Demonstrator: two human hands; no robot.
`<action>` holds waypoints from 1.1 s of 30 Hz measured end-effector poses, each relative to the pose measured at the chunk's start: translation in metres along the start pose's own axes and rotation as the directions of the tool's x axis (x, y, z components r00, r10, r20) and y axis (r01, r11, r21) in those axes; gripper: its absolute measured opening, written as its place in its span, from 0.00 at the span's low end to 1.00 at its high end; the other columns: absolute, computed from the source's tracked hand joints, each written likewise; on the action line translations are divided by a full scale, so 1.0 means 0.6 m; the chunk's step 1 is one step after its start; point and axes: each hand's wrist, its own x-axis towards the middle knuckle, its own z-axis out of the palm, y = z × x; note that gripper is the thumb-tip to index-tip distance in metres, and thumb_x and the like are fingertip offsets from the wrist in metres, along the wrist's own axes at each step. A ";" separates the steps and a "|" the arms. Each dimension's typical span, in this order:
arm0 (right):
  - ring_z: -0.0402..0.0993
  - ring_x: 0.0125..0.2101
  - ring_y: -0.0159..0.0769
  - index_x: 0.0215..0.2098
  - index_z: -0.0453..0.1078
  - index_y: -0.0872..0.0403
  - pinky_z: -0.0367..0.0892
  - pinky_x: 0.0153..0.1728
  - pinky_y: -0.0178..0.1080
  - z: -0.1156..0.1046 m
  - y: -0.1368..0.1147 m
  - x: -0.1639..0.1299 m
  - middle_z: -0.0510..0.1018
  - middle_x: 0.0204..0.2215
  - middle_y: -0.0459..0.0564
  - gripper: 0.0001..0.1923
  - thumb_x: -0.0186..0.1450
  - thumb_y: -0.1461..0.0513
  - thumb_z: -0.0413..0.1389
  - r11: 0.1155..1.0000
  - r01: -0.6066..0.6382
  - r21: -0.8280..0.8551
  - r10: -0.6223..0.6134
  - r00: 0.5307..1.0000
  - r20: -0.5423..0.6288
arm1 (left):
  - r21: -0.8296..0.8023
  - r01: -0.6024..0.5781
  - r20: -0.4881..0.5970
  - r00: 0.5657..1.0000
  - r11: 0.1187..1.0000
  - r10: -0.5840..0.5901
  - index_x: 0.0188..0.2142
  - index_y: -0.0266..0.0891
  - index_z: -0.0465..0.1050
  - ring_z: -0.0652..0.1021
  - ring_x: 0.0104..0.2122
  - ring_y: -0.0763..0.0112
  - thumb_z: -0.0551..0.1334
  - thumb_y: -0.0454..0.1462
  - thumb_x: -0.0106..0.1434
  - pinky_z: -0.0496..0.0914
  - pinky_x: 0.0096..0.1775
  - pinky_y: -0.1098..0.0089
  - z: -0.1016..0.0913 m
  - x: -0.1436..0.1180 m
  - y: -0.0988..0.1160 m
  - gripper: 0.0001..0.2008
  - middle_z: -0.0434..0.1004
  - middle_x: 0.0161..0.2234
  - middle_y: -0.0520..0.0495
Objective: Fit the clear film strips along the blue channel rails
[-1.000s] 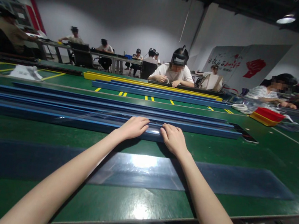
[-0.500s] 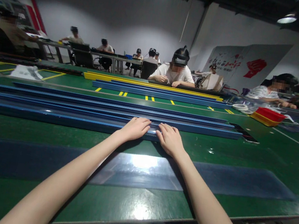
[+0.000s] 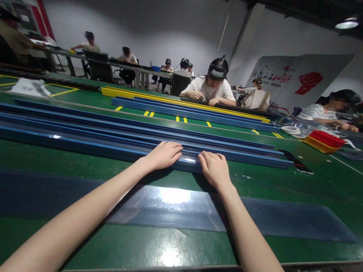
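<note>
Left hand (image 3: 163, 155) and right hand (image 3: 213, 169) press palm-down, fingers flat, grasping nothing, on the nearest long glossy blue rail (image 3: 61, 141), green table (image 3: 316, 188).

Long blue rail (image 3: 61, 139), glossy, lying flat and parallel to the table's near edge, nearest of several blue rails; right end under both hands, left end beyond view.

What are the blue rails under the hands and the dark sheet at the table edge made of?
Blue rails: rigid, probably plastic or painted metal; straight edges, a glossy streak beside the left hand and right hand. Dark sheet: thin, flat, glossy plastic film by its look; it mirrors the ceiling light.
</note>
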 end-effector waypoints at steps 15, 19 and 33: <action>0.64 0.47 0.42 0.46 0.65 0.56 0.50 0.48 0.43 0.001 0.001 -0.006 0.72 0.46 0.57 0.27 0.63 0.46 0.42 0.995 0.087 -0.045 -0.087 0.996 0.007 | 0.006 0.027 0.005 1.000 1.000 -0.027 0.50 0.39 0.65 0.68 0.50 0.63 0.46 0.41 0.65 0.60 0.50 0.63 -0.001 -0.002 0.005 0.18 0.68 0.51 0.44; 0.60 0.51 0.44 0.49 0.63 0.56 0.50 0.50 0.45 0.005 0.007 -0.009 0.69 0.50 0.58 0.32 0.58 0.42 0.47 0.991 0.130 -0.020 -0.130 0.991 0.012 | 0.014 0.032 0.010 0.999 0.999 -0.032 0.49 0.40 0.65 0.68 0.50 0.64 0.47 0.40 0.64 0.60 0.49 0.63 -0.004 -0.003 0.007 0.17 0.68 0.50 0.45; 0.62 0.48 0.43 0.48 0.60 0.57 0.54 0.46 0.42 0.005 0.013 -0.007 0.69 0.47 0.56 0.26 0.55 0.54 0.56 0.987 0.152 0.050 -0.153 0.988 0.029 | 0.010 0.021 -0.023 1.000 1.000 -0.021 0.47 0.38 0.66 0.70 0.48 0.62 0.48 0.40 0.63 0.62 0.47 0.62 -0.005 -0.002 0.009 0.17 0.71 0.48 0.44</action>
